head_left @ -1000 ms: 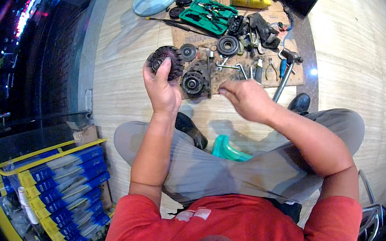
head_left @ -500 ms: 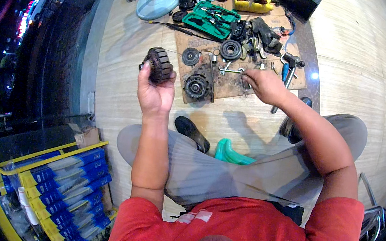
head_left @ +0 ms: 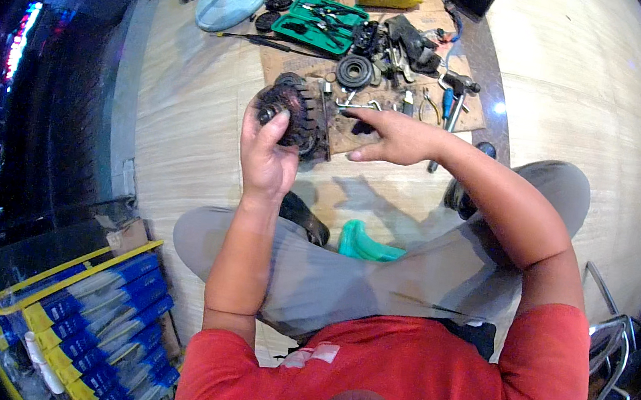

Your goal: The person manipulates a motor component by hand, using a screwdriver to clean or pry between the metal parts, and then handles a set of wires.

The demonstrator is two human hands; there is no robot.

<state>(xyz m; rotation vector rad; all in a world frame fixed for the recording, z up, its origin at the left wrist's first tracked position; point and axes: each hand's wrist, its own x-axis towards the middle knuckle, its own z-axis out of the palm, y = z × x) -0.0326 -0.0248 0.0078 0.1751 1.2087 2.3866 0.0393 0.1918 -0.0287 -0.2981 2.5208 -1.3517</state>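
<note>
Shifted left, the right hand [head_left: 397, 139] spreads open; the left hand [head_left: 267, 162] grips the toothed rotor [head_left: 293, 109], probably steadying it.

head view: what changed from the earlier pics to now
The left hand has moved its dark toothed wheel rightward; it now overlaps the round part on the cardboard. The right hand, pinched before, has moved left and spread its fingers; whether it let go of anything is unclear. Unchanged: the left hand's grip, the green tool case and yellow tub.
</note>
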